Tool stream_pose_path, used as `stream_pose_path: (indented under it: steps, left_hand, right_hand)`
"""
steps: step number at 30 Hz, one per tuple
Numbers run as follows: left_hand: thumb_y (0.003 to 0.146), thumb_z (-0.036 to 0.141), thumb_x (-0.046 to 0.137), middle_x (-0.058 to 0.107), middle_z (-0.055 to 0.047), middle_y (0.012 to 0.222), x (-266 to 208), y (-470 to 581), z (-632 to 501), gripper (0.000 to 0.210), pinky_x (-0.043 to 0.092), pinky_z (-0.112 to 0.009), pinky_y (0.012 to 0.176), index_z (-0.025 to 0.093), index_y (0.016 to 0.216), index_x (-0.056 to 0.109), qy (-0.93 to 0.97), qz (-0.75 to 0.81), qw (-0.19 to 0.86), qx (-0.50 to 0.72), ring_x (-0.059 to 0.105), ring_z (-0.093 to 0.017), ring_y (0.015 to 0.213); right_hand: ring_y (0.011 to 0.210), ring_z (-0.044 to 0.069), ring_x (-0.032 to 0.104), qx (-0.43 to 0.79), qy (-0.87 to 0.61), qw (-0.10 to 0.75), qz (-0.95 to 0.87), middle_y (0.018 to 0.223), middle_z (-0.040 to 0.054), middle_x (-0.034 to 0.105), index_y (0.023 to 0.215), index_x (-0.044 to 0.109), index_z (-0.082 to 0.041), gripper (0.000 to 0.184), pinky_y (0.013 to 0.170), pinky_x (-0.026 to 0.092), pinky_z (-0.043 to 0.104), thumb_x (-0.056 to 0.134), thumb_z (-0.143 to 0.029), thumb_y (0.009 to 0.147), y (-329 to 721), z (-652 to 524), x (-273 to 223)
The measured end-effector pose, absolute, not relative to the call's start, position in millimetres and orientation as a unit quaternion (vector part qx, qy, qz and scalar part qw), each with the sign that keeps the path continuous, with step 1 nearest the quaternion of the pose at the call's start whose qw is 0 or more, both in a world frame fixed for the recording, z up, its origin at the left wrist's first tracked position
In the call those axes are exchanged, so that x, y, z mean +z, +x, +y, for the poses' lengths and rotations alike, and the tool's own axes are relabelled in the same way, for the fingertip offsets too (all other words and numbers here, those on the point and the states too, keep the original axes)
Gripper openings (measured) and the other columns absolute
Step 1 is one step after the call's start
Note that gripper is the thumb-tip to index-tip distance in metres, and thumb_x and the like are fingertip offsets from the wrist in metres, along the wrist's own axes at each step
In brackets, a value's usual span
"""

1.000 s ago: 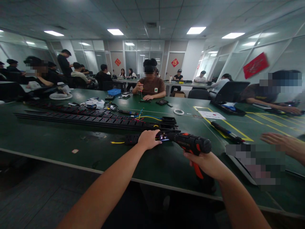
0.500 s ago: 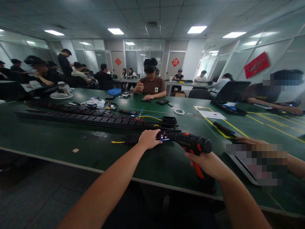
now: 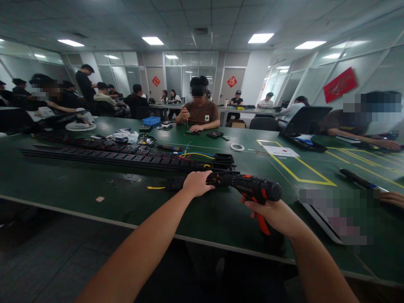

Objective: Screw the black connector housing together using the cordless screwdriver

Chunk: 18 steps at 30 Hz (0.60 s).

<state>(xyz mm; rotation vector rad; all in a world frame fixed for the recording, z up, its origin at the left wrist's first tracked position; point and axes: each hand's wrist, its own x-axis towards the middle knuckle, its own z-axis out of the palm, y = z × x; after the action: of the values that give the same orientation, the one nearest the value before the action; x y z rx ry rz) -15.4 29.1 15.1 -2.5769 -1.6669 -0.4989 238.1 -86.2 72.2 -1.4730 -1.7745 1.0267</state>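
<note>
With my left grip (image 3: pixel 198 184) I grasp a short black socket strip (image 3: pixel 174 184), holding it against the green tabletop (image 3: pixel 195 223) in front of me. A yellow wire (image 3: pixel 156 187) trails from the strip's left end, and bare metal parts show at its right end, just past my fingers. My right grip (image 3: pixel 268 210) is wrapped around the handle of a black-and-orange cordless drill (image 3: pixel 252 187), forefinger up by the trigger. The drill lies nearly level, its nose at the strip's right end; whether the bit touches a screw there is too dark for me to tell.

Just beyond my left grip, long black power strips (image 3: pixel 126 159) with rows of sockets lie side by side, with blue and yellow wires near their right end. Farther off I see a blue basket (image 3: pixel 151 121) and a white roll of tape (image 3: pixel 237 147). To my right, a paper sheet (image 3: pixel 280 151) lies over the edge of a yellow tape outline. Across from me, a co-worker in a brown shirt (image 3: pixel 202 115) holds a screwdriver upright. At the far right, another person's hand (image 3: pixel 394 199) rests near a black pen-shaped tool (image 3: pixel 358 179).
</note>
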Motion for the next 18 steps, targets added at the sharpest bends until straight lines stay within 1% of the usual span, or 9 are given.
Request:
stream_pose_path:
  steps: [5, 10, 18]
  left_hand:
    - [0.085, 0.061, 0.068, 0.071, -0.009, 0.126, 13.8, -15.4, 30.5, 0.069, 0.048, -0.041, 0.098, 0.027, 0.142, 0.054, -0.829, -0.536, 0.014, -0.157, 0.066, -0.030, 0.115]
    - [0.084, 0.061, 0.067, 0.071, -0.008, 0.125, 13.0, -15.9, 31.2, 0.069, 0.049, -0.041, 0.096, 0.026, 0.142, 0.054, -0.832, -0.530, 0.020, -0.161, 0.066, -0.030, 0.114]
    - [0.085, 0.062, 0.067, 0.070, -0.008, 0.128, 13.2, -15.7, 30.8, 0.067, 0.048, -0.041, 0.097, 0.027, 0.141, 0.055, -0.831, -0.533, 0.018, -0.160, 0.066, -0.030, 0.114]
  right_hand:
    - [0.066, 0.019, 0.064, 0.380, -0.555, 0.305, -0.674, 0.098, 0.0080, 0.073, 0.103, 0.067, -0.018, 0.039, 0.069, 0.052, 0.036, 0.067, -0.048, 0.078, 239.6, -85.3, 70.1]
    - [0.066, 0.021, 0.064, 0.367, -0.572, 0.290, -0.674, 0.082, 0.0047, 0.071, 0.096, 0.068, -0.018, 0.037, 0.067, 0.050, 0.036, 0.067, -0.050, 0.077, 240.9, -83.6, 67.3]
    - [0.064, 0.022, 0.063, 0.346, -0.582, 0.277, -0.682, 0.065, 0.0006, 0.066, 0.091, 0.067, -0.019, 0.035, 0.063, 0.049, 0.034, 0.066, -0.052, 0.078, 239.2, -85.5, 69.3]
